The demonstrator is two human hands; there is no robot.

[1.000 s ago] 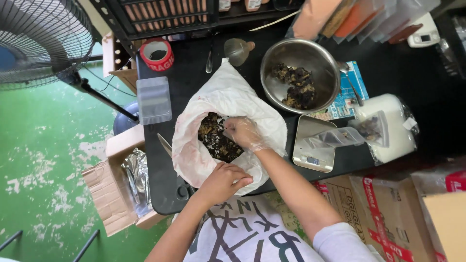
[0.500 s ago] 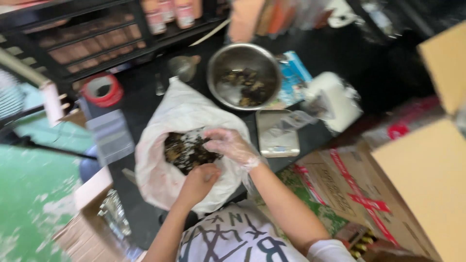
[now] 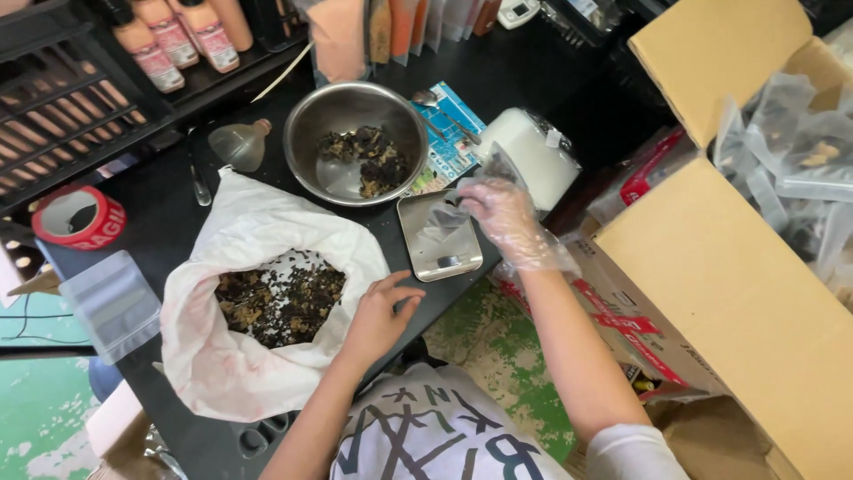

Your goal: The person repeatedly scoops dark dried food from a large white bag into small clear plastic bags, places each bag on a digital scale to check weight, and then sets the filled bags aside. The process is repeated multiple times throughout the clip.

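Hands work apart: gloved right hand (image 3: 502, 213) pinches a clear bag (image 3: 453, 209) above the scale (image 3: 440, 242); bare left hand (image 3: 380, 316) rests open on the white sack (image 3: 258, 356). Loosely held, the bag could slip, spilling contents across the tabletop (image 3: 169, 222).

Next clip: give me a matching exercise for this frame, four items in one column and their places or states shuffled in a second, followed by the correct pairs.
Items
1. metal bowl
2. white bag
3. right hand
4. roll of red tape

Places or states
A. wears a clear plastic glove and holds a clear pouch above the small scale
B. lies at the table's far left edge
C. lies open, with the bare left hand resting on its edge
D. stands behind the scale, a little dark dried material in it

Pairs: 1-D, 2-C, 3-A, 4-B
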